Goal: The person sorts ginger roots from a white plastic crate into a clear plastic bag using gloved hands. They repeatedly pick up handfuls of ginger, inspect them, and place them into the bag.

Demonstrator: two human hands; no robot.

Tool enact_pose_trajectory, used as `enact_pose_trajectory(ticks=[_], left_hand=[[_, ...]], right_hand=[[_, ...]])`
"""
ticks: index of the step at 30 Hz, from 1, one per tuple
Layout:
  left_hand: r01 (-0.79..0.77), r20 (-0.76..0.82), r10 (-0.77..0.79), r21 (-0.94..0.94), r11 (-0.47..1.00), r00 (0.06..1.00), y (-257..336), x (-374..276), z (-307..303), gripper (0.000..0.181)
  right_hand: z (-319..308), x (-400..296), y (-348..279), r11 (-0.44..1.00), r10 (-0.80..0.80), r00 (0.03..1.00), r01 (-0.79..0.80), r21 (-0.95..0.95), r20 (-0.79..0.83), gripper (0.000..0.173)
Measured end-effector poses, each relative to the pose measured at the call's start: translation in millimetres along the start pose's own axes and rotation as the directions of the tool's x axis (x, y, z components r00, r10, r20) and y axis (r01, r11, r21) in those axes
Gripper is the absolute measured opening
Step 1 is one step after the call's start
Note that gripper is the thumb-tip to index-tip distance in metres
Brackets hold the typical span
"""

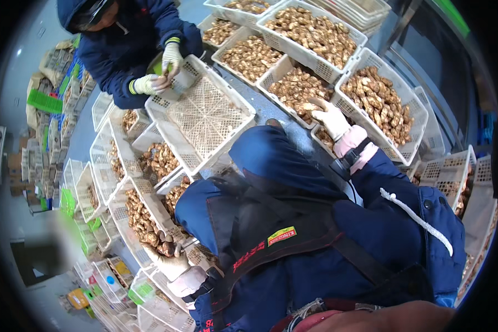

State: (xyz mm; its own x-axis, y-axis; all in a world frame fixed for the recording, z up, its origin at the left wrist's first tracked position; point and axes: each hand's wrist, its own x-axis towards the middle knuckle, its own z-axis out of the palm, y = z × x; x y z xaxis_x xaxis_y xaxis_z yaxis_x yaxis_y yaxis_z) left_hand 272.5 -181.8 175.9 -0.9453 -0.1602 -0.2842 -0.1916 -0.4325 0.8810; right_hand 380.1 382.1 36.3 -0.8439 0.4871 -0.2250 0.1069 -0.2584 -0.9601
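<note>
My left hand (pixel 172 262), in a pale glove, holds several dark-capped mushrooms (pixel 166 247) over the edge of a white plastic crate (pixel 118 207) filled with brown and cream mushrooms (pixel 139 213). On the other side, my right hand (pixel 334 119), also gloved, reaches over a crate of mushrooms (pixel 292 87). Its fingertips are at a pale mushroom (pixel 305 108); whether they grip it I cannot tell. Between me and a co-worker lies a large white crate (pixel 232 128) with only small crumbs on its mesh floor.
A co-worker (pixel 124 54) in striped gloves sits opposite, handling a small item. More full crates stand at the right (pixel 377 103) and the back (pixel 311 31). Stacked empty crates (pixel 357 12) are behind them. My knees (pixel 282 157) lie between the two crate groups.
</note>
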Motion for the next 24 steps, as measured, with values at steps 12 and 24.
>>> enact_pose_trajectory(ticks=[12,24], left_hand=[[0.083,0.167,-0.085,0.018,0.996,0.982,-11.0,-6.9,85.6,0.043],[0.131,0.130,-0.133,0.025,0.991,0.983,-17.7,10.5,117.6,0.040]], right_hand=[[-21.0,17.2,6.9,0.978,-0.011,0.996,-0.008,-0.210,-0.088,0.052],[9.8,168.3,12.5,0.989,-0.095,0.989,0.106,0.099,-0.110,0.062]])
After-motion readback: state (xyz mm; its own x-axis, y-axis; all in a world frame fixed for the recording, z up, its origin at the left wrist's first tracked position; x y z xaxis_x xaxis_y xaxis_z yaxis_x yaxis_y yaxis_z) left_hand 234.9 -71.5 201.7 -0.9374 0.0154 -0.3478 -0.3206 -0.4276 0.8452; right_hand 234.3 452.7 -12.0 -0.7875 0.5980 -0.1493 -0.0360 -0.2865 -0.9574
